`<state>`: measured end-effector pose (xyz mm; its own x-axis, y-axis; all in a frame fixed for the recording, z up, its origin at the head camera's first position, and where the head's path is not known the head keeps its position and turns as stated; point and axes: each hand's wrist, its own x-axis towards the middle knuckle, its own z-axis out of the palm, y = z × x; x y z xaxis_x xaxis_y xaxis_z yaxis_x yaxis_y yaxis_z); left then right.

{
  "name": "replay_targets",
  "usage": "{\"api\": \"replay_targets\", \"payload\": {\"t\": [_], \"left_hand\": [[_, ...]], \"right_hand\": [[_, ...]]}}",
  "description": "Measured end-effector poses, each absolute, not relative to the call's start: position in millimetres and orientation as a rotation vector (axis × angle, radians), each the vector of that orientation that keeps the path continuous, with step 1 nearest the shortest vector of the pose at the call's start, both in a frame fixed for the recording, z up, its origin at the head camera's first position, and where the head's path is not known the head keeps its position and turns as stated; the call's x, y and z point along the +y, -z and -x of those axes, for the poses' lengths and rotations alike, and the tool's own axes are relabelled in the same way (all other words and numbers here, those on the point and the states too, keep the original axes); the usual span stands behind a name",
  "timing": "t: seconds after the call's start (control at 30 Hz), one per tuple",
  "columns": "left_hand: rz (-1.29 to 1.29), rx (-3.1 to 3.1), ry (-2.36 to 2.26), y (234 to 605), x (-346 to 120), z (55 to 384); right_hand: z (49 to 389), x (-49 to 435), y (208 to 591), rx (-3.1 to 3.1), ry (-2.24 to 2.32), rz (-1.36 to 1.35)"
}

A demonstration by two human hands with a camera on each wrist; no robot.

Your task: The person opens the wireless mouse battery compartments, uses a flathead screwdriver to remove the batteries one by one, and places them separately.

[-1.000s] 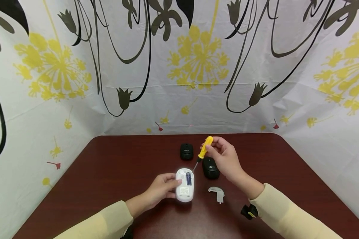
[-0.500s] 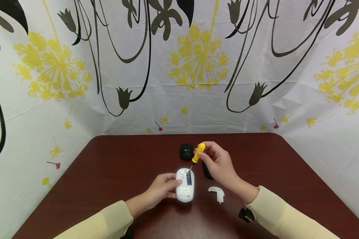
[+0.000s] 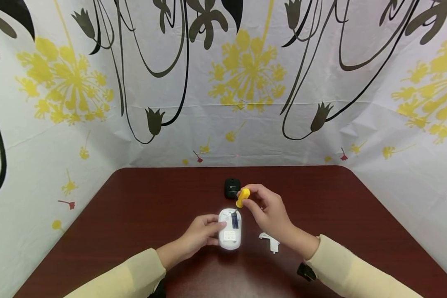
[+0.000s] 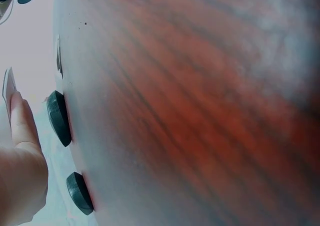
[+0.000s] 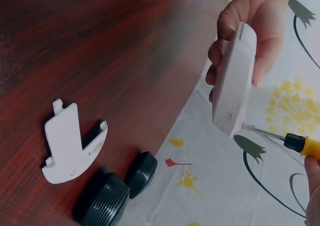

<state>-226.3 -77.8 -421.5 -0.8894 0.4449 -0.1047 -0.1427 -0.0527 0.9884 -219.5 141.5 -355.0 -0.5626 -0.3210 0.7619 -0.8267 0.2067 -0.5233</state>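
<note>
1. Between the left hand (image 3: 205,231) and the right hand (image 3: 270,209), raised off the desk (image 3: 152,207), is the white mouse (image 3: 229,229) (quantity: one). Its underside faces the head camera; its long axis runs away from the person.
2. Slot: one dark slot (image 3: 234,221) is uncovered in the underside, right of centre in the far half.
3. Governing relation: the yellow screwdriver (image 3: 243,198) (quantity: one) points at the far end of the mouse, beside the slot. In the right wrist view its shaft stands crosswise to the mouse's long axis. The tip appears to meet the casing; firm contact cannot be confirmed.
4. Left hand: nearer to the mouse; grips it from the left side, thumb on the underside.
5. Right hand: beyond the mouse's far right edge; pinches the screwdriver handle.
6. White cover piece (image 3: 273,243) (quantity: one): lies loose on the desk, right of the mouse.
7. Black mice (quantity: two): one (image 3: 232,188) stands beyond the white mouse; the other (image 5: 102,201) shows in the right wrist view, near the cover piece.
8. Patterned sheet (image 3: 164,153) (quantity: at least one): hangs behind the desk.
</note>
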Motion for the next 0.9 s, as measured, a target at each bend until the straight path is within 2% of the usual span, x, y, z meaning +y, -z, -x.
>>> {"api": "replay_targets", "payload": {"t": [0.57, 0.9], "left_hand": [[-0.322, 1.859, -1.973, 419, -78, 226], [-0.317, 1.847, -1.966, 419, -77, 226]], "right_hand": [[220, 133, 358, -1.924, -1.254, -1.171], [222, 135, 349, -1.979, -1.282, -1.037]]}}
